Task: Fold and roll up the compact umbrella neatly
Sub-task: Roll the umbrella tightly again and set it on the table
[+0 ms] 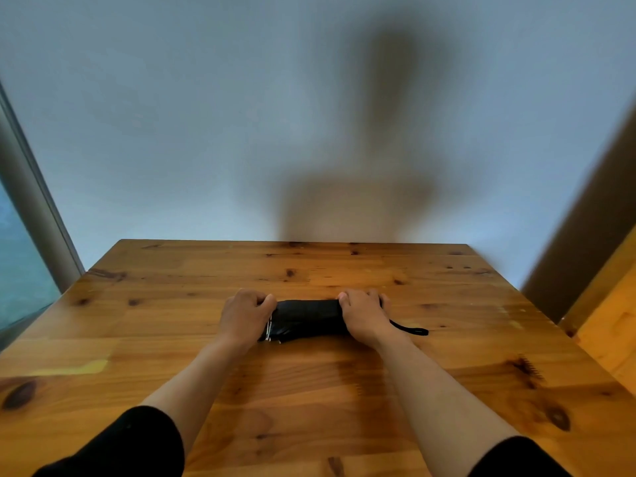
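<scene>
A black compact umbrella [307,319] lies sideways on the wooden table [309,390], collapsed into a short roll. A thin white trim line shows at its left end. My left hand [245,313] is curled over that left end. My right hand [363,313] grips the right end, where the handle is hidden under the fingers. A black wrist strap [409,328] trails out to the right from under my right hand and lies flat on the table.
A pale wall [206,132] stands right behind the table's far edge. A window frame [38,215] runs along the left. A wooden panel [609,304] stands to the right of the table.
</scene>
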### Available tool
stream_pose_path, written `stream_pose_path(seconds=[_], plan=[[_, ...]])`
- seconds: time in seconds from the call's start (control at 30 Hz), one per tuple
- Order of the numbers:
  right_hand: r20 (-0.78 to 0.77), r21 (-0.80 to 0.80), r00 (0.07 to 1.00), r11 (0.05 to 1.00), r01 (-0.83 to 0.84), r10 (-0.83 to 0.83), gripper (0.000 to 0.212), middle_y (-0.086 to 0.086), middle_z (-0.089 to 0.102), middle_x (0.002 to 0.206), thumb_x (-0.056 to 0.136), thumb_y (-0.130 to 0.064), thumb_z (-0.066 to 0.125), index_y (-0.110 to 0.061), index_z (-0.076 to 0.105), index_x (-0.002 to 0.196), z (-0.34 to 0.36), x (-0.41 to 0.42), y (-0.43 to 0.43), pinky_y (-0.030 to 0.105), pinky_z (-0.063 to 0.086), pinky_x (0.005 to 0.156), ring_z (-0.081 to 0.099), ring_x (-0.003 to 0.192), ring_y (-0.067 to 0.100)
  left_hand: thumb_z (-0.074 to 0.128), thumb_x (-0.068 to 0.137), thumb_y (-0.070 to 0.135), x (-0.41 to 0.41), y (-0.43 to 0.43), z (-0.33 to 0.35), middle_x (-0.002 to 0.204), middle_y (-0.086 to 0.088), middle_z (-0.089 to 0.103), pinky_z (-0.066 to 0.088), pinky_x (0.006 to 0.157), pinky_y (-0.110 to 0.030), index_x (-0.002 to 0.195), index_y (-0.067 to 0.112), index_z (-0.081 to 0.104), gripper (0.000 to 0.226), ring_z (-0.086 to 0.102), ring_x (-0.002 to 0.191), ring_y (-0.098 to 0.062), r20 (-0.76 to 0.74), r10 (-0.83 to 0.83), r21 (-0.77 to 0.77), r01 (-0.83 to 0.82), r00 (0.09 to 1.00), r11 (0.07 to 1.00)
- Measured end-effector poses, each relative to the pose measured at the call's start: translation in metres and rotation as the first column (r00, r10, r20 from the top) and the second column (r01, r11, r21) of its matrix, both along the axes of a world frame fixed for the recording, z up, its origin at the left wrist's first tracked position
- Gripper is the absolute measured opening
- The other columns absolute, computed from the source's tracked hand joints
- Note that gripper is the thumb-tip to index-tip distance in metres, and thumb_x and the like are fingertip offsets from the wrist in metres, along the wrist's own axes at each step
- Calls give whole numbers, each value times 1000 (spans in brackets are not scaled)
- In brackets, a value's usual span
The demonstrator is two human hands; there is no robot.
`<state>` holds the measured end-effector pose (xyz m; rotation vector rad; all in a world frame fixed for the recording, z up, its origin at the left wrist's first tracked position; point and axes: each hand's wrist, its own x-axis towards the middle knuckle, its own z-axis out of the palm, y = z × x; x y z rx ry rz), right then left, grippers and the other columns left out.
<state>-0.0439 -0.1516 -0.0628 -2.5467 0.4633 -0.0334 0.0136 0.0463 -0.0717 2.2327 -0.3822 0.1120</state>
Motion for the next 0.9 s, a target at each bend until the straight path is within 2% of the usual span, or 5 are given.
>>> stream_pose_path(seconds=[0.43, 0.57, 0.7, 0.83, 0.9], plan=[[26, 21, 999, 1000, -20, 19, 39, 7, 58, 117, 108, -20, 23, -17, 62, 113, 3, -2, -6, 38, 20, 110, 43, 121, 23, 51, 97, 15, -3, 6, -3, 44, 4, 31, 23, 46, -26, 46, 18, 36, 53, 26, 40, -10, -25, -2, -65, 0, 1000, 998], [74, 60, 997, 998, 15, -20, 34, 8, 61, 108, 108, -22, 28, -15, 62, 106, 8, -3, -16, 43, 36, 105, 53, 112, 28, 44, 100, 19, -2, 3, 2, 51, -7, 50, 34, 51, -32, 66, 5, 63, 42, 41, 47, -16, -12, 89, -48, -89, 996, 995], [137, 66, 981, 990, 126, -135, 31, 8, 59, 129, 106, -18, 33, -18, 61, 121, 12, -6, -39, 44, 43, 102, 51, 120, 26, 45, 97, 14, -5, 0, 11, 59, -5, 55, 35, 52, -28, 61, 10, 55, 38, 51, 57, -20, 133, 119, 0, -120, 984, 993], [68, -17, 987, 989, 146, -145, 26, 4, 60, 120, 104, -19, 38, -21, 63, 114, 17, -12, -49, 48, 47, 98, 54, 113, 26, 48, 95, 32, -7, -7, 9, 90, -1, 67, 48, 79, -35, 86, 18, 67, 26, 62, 83, -20, 217, -44, 171, 6, 975, 985], [25, -29, 992, 992, 126, -125, 24, 5, 63, 106, 104, -22, 39, -20, 63, 104, 18, -13, -50, 46, 51, 91, 58, 100, 24, 48, 89, 58, -10, -6, 9, 109, 8, 63, 41, 96, -39, 110, 26, 66, 42, 60, 100, -16, 214, -141, 332, 64, 967, 941]])
